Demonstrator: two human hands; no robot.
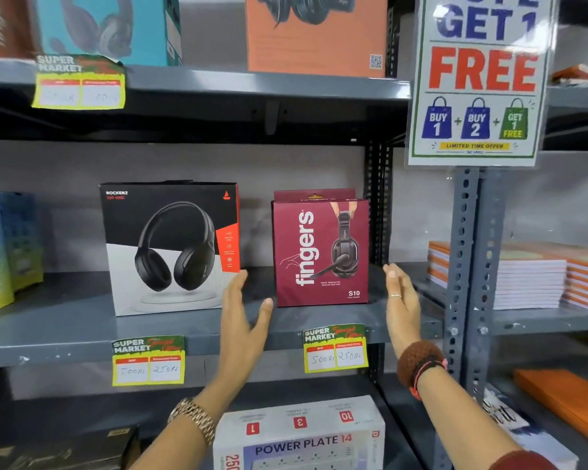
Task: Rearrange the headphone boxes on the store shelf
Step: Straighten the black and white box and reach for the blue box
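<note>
A maroon "fingers" headphone box [321, 252] stands upright on the grey middle shelf [82, 330], with a second maroon box just behind it. To its left stands a larger black and white Rockerz headphone box [170, 249]. My left hand [243, 317] is open in the gap between the two boxes, fingers spread, touching neither clearly. Just right of the maroon box, my right hand [401, 303] is also open with its palm facing the box and empty. On the shelf above sit a teal headphone box [106, 28] and an orange headphone box [316, 35].
A "Buy 2 Get 1 Free" sign [479, 79] hangs on the upright post [462, 266] at right. Stacked notebooks [523, 276] fill the neighbouring shelf. Blue-green boxes [4, 249] stand far left. A Power Plate box [299, 435] lies below. Yellow price tags [335, 349] hang on the shelf edge.
</note>
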